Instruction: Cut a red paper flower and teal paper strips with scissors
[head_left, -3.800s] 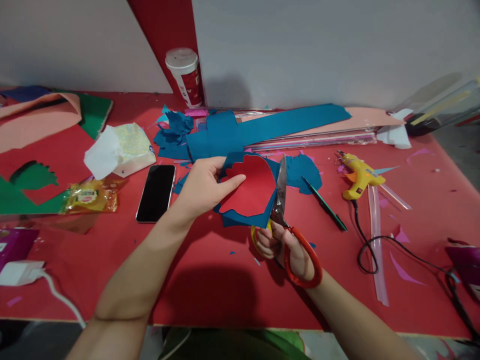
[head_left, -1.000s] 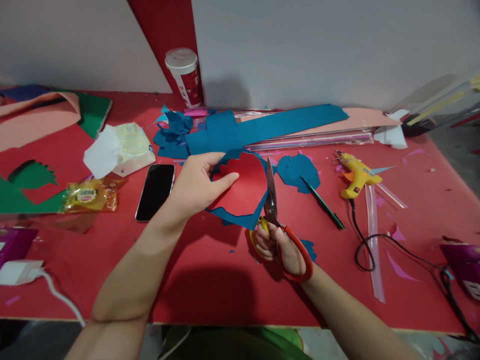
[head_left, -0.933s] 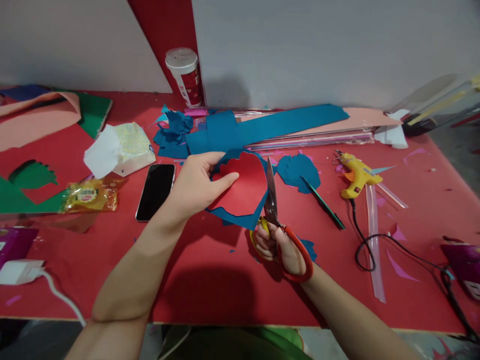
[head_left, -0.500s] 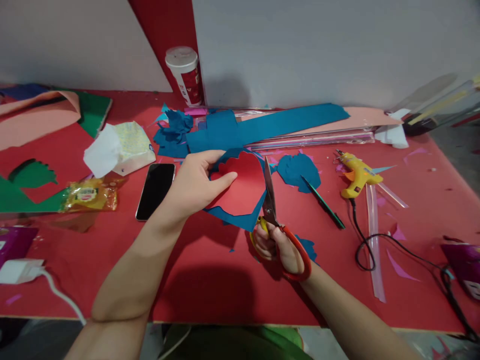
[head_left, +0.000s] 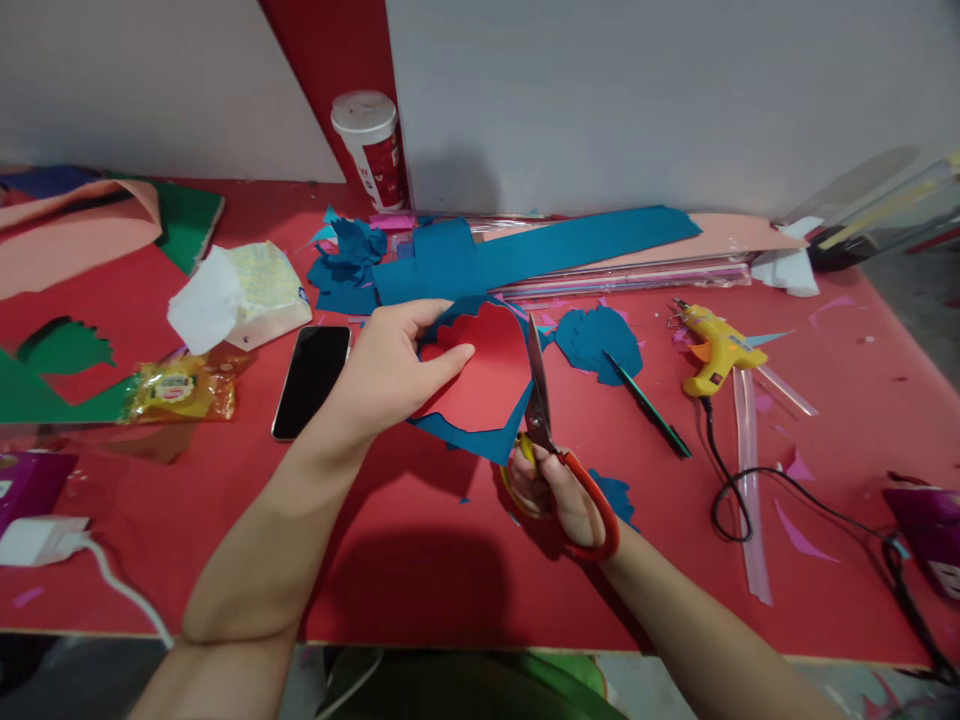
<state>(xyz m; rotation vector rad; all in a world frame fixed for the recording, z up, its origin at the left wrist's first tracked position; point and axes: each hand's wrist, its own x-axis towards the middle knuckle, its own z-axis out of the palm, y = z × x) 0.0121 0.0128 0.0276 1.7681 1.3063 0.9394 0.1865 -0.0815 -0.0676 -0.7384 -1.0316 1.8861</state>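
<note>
My left hand (head_left: 401,365) pinches a scalloped red paper shape (head_left: 487,370) laid over a sheet of blue paper (head_left: 480,442), thumb on top and fingers underneath. Blue shows around the red edge, widest along the bottom. My right hand (head_left: 562,490) is closed in the handles of a pair of scissors (head_left: 540,400), one handle orange-red and one yellow. The blades point away from me and lie at the right edge of the two papers. Just right of the blades, cut blue paper pieces (head_left: 596,343) lie on the red table with a dark green pen (head_left: 649,408) partly over them.
A yellow glue gun (head_left: 720,348) with a black cord and clear glue sticks (head_left: 748,480) lie to the right. Blue paper strips (head_left: 585,245) stretch along the back by a paper cup (head_left: 371,150). On the left are a phone (head_left: 311,383), a tissue pack (head_left: 259,295) and a snack wrapper (head_left: 180,390).
Almost nothing differs. The scissor handles have drawn very slightly together, while the papers and my left hand stay in place.
</note>
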